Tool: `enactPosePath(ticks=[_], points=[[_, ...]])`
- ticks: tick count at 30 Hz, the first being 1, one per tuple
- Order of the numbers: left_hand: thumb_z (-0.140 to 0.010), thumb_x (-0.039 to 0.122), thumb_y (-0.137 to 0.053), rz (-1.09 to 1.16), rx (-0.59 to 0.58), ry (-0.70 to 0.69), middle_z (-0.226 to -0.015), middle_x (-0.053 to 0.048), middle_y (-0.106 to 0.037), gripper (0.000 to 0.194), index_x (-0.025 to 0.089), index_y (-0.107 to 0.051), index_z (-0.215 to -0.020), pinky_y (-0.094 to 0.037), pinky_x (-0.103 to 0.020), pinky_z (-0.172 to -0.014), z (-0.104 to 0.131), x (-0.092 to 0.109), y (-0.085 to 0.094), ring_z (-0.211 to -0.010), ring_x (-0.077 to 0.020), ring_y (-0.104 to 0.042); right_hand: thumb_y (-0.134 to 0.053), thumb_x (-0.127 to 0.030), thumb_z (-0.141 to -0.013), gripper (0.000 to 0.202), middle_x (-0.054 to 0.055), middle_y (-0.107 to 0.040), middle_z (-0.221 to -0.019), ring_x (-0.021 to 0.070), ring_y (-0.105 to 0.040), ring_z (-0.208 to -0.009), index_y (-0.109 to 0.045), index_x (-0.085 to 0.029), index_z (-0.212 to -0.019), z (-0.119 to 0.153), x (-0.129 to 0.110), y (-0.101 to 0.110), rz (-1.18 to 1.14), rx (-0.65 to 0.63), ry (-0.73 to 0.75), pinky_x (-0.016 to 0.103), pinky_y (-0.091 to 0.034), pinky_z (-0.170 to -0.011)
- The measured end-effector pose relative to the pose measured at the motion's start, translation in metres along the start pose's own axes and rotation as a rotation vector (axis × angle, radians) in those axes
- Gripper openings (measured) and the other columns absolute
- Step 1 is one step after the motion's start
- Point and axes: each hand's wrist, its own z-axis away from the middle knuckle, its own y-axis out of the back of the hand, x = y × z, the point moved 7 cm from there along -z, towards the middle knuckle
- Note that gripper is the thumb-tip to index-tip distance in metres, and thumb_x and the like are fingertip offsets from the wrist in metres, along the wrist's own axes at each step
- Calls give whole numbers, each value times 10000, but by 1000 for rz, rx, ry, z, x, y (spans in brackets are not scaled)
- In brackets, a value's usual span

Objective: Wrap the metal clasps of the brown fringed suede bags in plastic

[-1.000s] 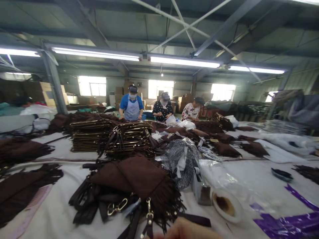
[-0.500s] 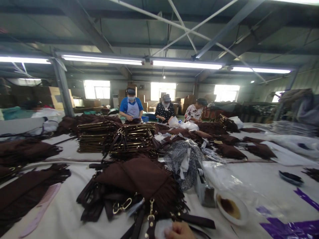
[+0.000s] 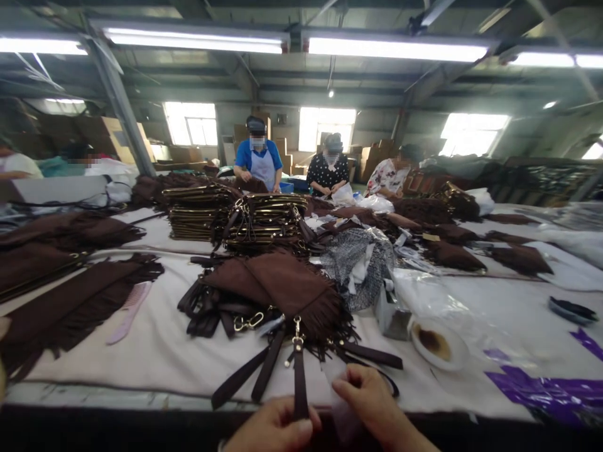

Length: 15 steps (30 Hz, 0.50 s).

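Observation:
A dark brown fringed bag (image 3: 277, 282) lies on the cloth-covered table with its straps and gold clasps toward me. From one gold swivel clasp (image 3: 297, 329) a brown strap (image 3: 299, 376) runs straight toward me. My left hand (image 3: 276, 427) pinches the lower end of that strap between thumb and fingers. Close by on the right, my right hand (image 3: 372, 402) is closed on a thin translucent white sheet (image 3: 343, 408), which hangs below its fingers. Several more straps fan out around the bag.
A pink comb (image 3: 129, 311) lies left, beside another fringed brown piece (image 3: 85, 307). A metal block (image 3: 392, 314) and a stained white dish (image 3: 459, 355) stand right, near purple plastic (image 3: 537, 389). Stacked gold-edged bags (image 3: 268, 220) rise behind. Co-workers (image 3: 258, 157) work across the table.
The view has tipped downward, bringing the table's front edge into sight. My left hand has come into view on the strap. My right hand, with the sheet, shows more fully.

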Motion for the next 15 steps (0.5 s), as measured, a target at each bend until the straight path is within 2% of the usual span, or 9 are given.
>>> enactPosePath(ticks=[2,3,7,10,12,15], points=[[-644,496,-772,14,12,-52,-620,17,-552,425,141,-703,-867,-257,-209,-463,3,18,4,-479,-63,-396,-574,-347,-716,293,-51,-344,-551,113,-360,-577,-397,-196,-538,7,-3,-4,18,-22,11,247,-261,-550],[-666,449,-765,26,53,-83,-611,20,-551,369,137,-694,-850,-259,-205,-467,3,28,7,-481,-63,-397,-579,-341,-717,290,-51,-349,-553,112,-362,-577,-400,-194,-540,9,-5,-6,18,-37,13,246,-264,-552],[-685,320,-747,-11,323,-199,-588,25,-576,215,136,-693,-781,-317,-209,-511,-6,59,10,-515,-78,-425,-583,-308,-712,264,-45,-387,-573,119,-393,-597,-410,-191,-550,19,-18,-13,-20,-84,15,243,-297,-564],[-674,290,-753,-50,421,-277,-649,6,-639,172,147,-716,-763,-405,-231,-613,-16,65,4,-614,-118,-515,-569,-290,-719,230,-38,-423,-584,123,-419,-602,-431,-189,-565,25,-24,-17,-45,-103,4,242,-311,-564],[-674,294,-759,-61,435,-303,-708,-10,-675,169,154,-728,-763,-436,-251,-675,-22,62,2,-684,-147,-558,-565,-279,-720,215,-33,-440,-594,126,-428,-609,-437,-187,-574,28,-25,-19,-34,-109,3,244,-313,-567],[-679,327,-763,-63,461,-319,-727,-13,-684,190,162,-732,-766,-443,-259,-684,-26,57,5,-706,-161,-572,-575,-267,-704,227,-29,-438,-600,127,-418,-616,-418,-187,-562,28,-25,-21,-11,-118,26,250,-311,-577]])
